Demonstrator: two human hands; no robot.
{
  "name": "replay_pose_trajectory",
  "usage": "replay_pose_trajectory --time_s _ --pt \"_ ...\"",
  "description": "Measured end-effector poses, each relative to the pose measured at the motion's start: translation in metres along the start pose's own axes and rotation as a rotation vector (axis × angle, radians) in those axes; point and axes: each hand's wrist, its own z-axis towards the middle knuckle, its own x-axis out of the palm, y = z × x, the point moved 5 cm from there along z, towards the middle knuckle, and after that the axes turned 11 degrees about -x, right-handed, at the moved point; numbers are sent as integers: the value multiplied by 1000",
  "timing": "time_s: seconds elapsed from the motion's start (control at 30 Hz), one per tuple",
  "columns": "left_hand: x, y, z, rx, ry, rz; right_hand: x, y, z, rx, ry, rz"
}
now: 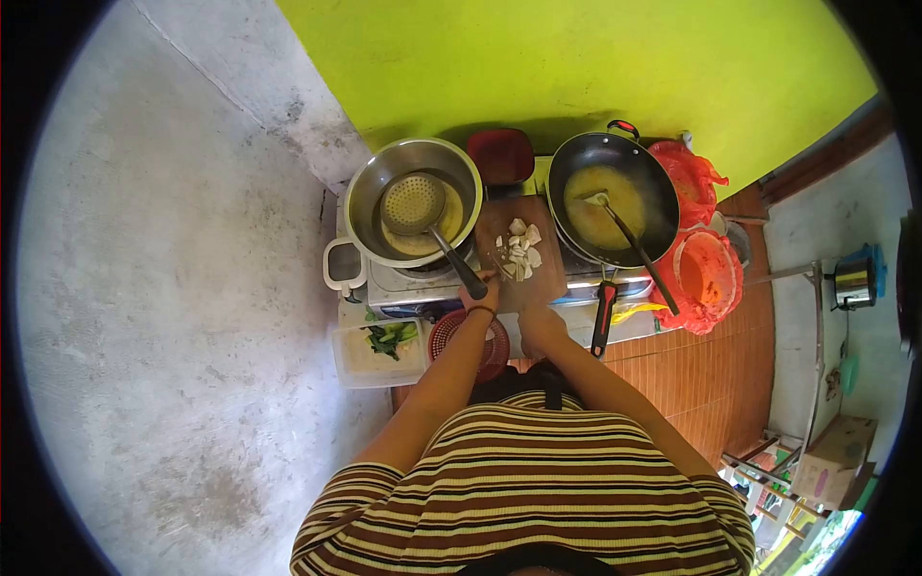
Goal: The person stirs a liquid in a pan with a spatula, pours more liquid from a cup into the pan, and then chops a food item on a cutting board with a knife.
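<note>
A wooden cutting board [550, 276] lies between two pots on the stove, with pale cut pieces [520, 252] on it. My left hand [481, 294] is at the board's lower left edge, beside the black handle of the skimmer [413, 204]; its fingers are too small to make out. At the board's lower right edge is my right hand [541, 328], its fingers hidden from view. Below my left hand stands a red perforated basket [443, 338], partly covered by my forearm.
A steel pot [359, 209] holds the skimmer and liquid. On the right, a black wok [663, 206] contains yellowish liquid and a spatula [629, 235]. A tray [348, 363] with green leaves [391, 338] sits at left. Red plastic-lined containers [706, 278] stand beyond the wok.
</note>
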Motion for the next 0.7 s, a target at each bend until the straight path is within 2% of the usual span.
replay_pose_trajectory --time_s 0.13,0.23,0.33,0.43,0.57,0.63,0.7 --pt "-3 -12 -9 24 -3 45 -1 2 -1 51 3 36" --pt "4 17 16 39 50 41 6 0 2 2 45 25" --pt "5 19 16 11 52 17 -11 11 -5 84 30 75" --pt "5 12 9 -51 64 -52 3 0 7 64 110 45" --pt "11 45 34 7 66 -25 12 -6 16 54 53 42" --pt "11 44 34 22 61 60 15 -4 20 24 40 25" --pt "9 45 34 48 34 10 16 -3 21 -6 -35 15"
